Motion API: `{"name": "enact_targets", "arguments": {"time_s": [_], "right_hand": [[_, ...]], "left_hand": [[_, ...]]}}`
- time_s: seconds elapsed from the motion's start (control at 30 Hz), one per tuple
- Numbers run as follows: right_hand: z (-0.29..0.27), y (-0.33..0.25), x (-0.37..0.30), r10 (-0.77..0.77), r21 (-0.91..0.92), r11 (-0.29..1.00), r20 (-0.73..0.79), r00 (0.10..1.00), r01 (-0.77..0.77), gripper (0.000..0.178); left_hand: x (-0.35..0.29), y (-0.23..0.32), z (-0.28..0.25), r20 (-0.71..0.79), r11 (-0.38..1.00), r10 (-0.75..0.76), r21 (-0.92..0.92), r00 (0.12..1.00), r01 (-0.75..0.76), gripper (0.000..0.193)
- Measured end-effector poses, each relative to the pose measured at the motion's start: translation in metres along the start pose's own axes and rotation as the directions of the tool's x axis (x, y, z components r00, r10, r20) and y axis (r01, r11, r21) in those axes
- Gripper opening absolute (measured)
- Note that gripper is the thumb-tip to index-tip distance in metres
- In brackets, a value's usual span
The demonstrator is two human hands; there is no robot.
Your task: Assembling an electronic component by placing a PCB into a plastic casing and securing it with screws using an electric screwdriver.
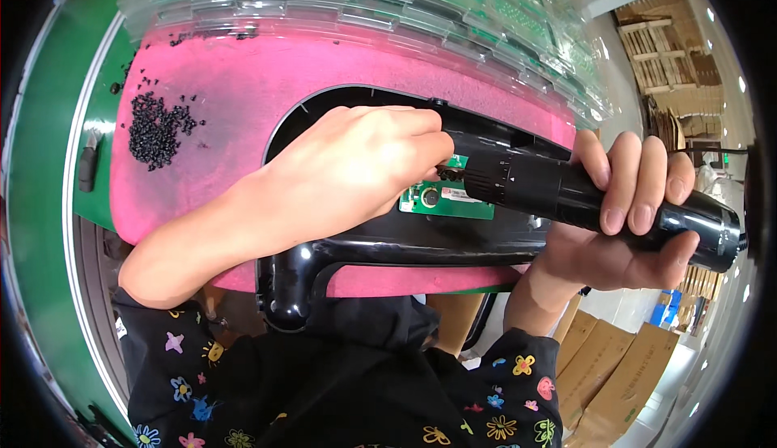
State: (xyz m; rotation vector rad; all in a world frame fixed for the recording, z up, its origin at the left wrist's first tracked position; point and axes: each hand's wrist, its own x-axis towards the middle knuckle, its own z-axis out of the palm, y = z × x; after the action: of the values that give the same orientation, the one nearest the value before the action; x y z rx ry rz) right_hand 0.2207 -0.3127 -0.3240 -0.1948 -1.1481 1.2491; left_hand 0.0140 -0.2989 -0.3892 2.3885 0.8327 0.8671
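My right hand (623, 205) is wrapped round a black electric screwdriver (558, 185), which lies nearly level with its tip pointing left. My left hand (364, 148) is closed, its fingertips right at the tip; small dark pieces (450, 174) show there, and what the fingers pinch is hidden. Below both hands is a large black plastic housing (421, 246) with a rounded end and a stub toward me. A green circuit board (453, 205) with a round component sits inside it, partly covered by the left hand and the screwdriver.
The housing rests on a pink mat (243, 67) on a green bench (57, 124). Small black screws (158, 132) lie in a heap at left, beside a black-handled tool (87, 165). Clear plastic trays (388, 3) with green boards line the back. Cardboard boxes (623, 375) stand at lower right.
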Motion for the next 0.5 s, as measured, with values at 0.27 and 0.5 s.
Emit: {"name": "enact_targets", "arguments": {"time_s": [0.27, 0.5], "right_hand": [[-0.006, -0.008, -0.005, 0.042, 0.063, 0.997, 0.017, 0.999, -0.043, 0.029], [-0.008, -0.002, -0.004, 0.262, -0.096, 0.964, 0.238, 0.935, -0.246, 0.031]], "left_hand": [[0.004, -0.001, 0.0, -0.07, 0.994, 0.095, -0.04, 0.993, -0.098, 0.016], [0.005, -0.001, 0.001, -0.126, 0.995, 0.044, -0.084, 0.991, -0.055, 0.013]]}}
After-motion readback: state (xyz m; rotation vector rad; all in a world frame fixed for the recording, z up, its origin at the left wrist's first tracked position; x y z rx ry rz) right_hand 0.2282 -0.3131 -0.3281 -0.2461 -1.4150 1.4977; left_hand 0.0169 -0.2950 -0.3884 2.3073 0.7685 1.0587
